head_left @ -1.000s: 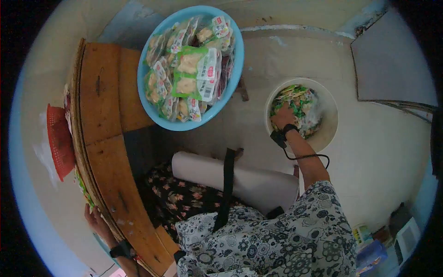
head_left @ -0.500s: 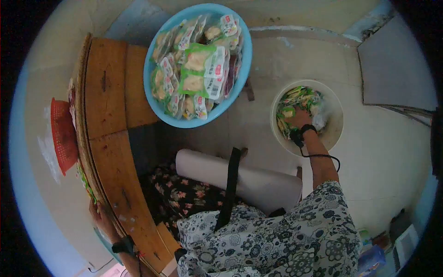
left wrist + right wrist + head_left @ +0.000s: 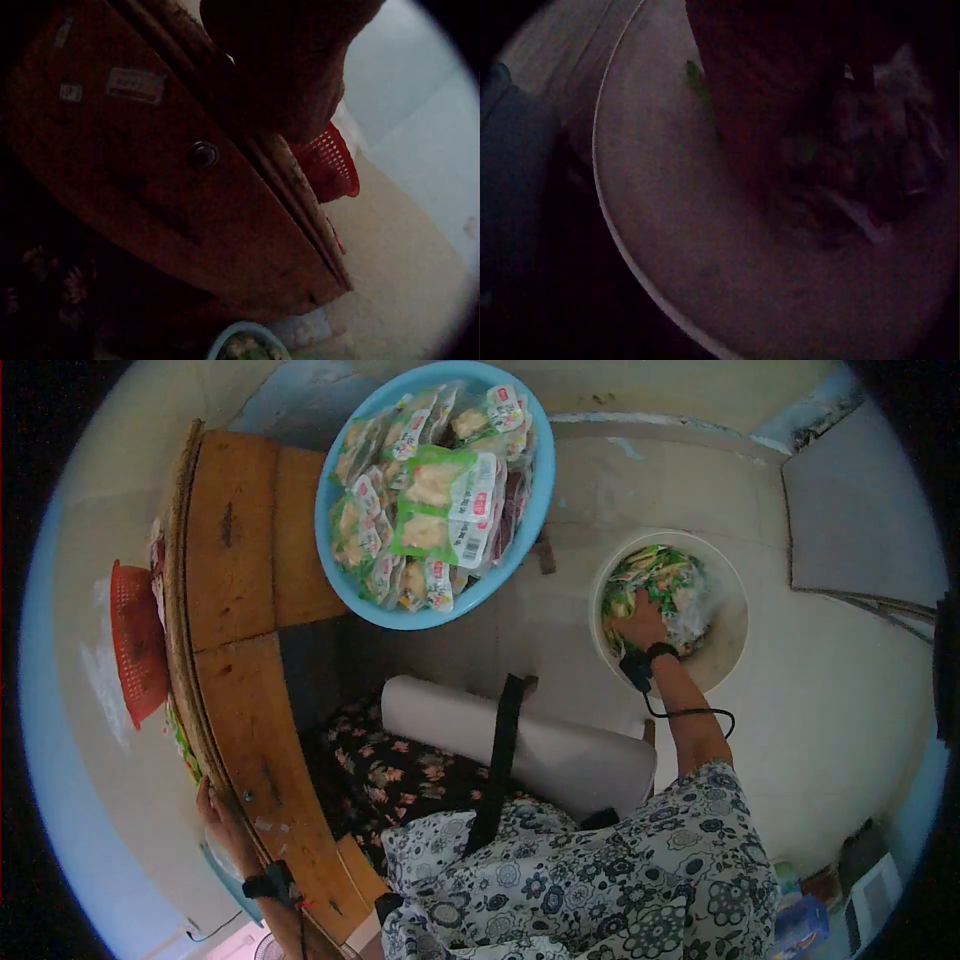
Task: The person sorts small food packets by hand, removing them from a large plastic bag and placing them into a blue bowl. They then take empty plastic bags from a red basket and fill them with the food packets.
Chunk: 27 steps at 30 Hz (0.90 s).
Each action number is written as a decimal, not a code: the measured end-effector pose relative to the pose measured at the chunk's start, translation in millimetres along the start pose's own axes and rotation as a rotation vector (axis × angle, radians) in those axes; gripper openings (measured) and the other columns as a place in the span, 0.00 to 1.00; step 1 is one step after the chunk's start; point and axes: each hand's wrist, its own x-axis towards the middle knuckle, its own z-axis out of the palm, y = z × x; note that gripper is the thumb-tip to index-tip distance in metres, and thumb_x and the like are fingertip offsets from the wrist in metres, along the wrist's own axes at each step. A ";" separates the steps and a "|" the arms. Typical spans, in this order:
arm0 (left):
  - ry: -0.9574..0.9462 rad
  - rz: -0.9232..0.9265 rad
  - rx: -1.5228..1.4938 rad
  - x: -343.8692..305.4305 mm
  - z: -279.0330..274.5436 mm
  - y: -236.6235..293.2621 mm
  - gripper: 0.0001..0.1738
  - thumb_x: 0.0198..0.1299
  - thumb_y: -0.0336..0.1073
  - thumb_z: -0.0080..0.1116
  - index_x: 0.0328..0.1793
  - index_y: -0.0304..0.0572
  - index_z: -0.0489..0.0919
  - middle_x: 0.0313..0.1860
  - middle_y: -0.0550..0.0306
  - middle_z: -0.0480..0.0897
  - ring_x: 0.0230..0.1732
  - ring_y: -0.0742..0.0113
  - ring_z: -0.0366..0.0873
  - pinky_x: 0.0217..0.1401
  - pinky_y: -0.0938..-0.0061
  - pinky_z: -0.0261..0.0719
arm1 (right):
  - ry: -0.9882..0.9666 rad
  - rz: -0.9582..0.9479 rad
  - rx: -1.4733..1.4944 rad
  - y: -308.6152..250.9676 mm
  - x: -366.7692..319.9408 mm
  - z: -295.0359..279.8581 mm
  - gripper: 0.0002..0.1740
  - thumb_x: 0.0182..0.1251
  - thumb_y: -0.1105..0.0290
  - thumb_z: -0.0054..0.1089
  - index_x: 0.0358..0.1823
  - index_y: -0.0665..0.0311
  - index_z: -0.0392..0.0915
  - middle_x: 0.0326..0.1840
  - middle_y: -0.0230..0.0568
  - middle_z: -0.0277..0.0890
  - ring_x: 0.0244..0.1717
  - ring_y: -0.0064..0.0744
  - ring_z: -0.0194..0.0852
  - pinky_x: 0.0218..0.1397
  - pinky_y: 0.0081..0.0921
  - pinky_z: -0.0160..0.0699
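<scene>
My right hand reaches down into a round whitish bucket, over a mix of green and yellowish scraps and clear plastic. Its fingertips lie among the scraps, and I cannot tell whether they grip any. In the dark right wrist view, the hand is a shadow inside the bucket wall. At far left, my left hand rests by the edge of a wooden table, its fingers partly hidden. A green-and-red packet lies just beyond those fingers.
A blue basin heaped with sealed food packs stands at the top middle. The red perforated basket sits on the table. A grey padded roll with a black strap lies across my lap. A grey panel leans at right.
My right hand has shifted about within the bucket, first to the right, then slightly back left. My left hand stays at the table edge. The view has drifted slightly.
</scene>
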 end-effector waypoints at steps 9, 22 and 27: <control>0.045 0.002 0.105 3.8 3.4 -16.4 0.25 0.82 0.43 0.44 0.72 0.33 0.76 0.69 0.42 0.79 0.70 0.51 0.75 0.75 0.60 0.69 | 0.059 -0.145 0.086 36.5 34.4 45.5 0.62 0.46 0.43 0.82 0.77 0.63 0.55 0.76 0.70 0.62 0.75 0.72 0.62 0.73 0.58 0.72; 0.065 0.005 0.091 -7.3 8.4 -3.8 0.25 0.81 0.43 0.43 0.72 0.32 0.76 0.69 0.42 0.79 0.71 0.51 0.74 0.77 0.60 0.67 | -0.104 -0.221 -0.081 8.6 8.8 25.2 0.63 0.50 0.57 0.78 0.84 0.56 0.45 0.76 0.75 0.54 0.71 0.79 0.65 0.71 0.58 0.74; 0.069 0.046 0.111 3.9 9.9 -31.4 0.26 0.81 0.43 0.43 0.72 0.32 0.76 0.68 0.41 0.80 0.70 0.50 0.75 0.77 0.60 0.67 | -0.128 -0.117 -0.146 -2.7 -2.0 25.4 0.66 0.49 0.60 0.80 0.85 0.56 0.42 0.77 0.75 0.51 0.73 0.77 0.63 0.73 0.56 0.73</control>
